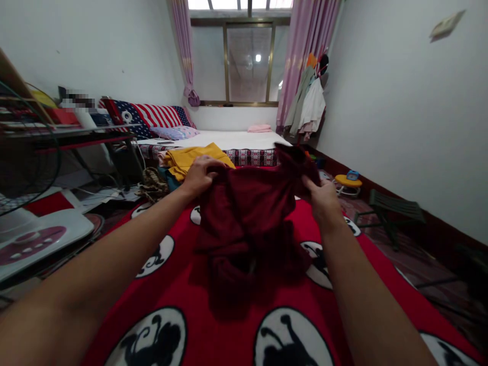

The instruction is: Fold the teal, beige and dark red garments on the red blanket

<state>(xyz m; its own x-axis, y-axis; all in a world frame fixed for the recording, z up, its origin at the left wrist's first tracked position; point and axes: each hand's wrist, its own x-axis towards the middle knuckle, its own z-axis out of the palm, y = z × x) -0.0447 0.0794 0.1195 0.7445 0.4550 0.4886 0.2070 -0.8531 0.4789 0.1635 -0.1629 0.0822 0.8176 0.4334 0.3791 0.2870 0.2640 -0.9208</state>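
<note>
A dark maroon garment (247, 208) hangs between my hands, its lower part bunched on the red blanket (224, 335) with white oval prints. Its exact kind cannot be made out. My left hand (202, 175) pinches the garment's upper left edge, fingers closed. At the upper right, my right hand (322, 195) grips the cloth, with a loose flap of it standing up above the fingers. Just beyond my left hand lies a folded yellow cloth (190, 158) on a pile.
Behind stands a bed (224, 138) with a folded pink cloth (259, 128). To the right are a yellow stool (345, 180) and a dark folding stool (394, 206). A cluttered desk (72, 134) and a white plastic item (46, 239) stand at left.
</note>
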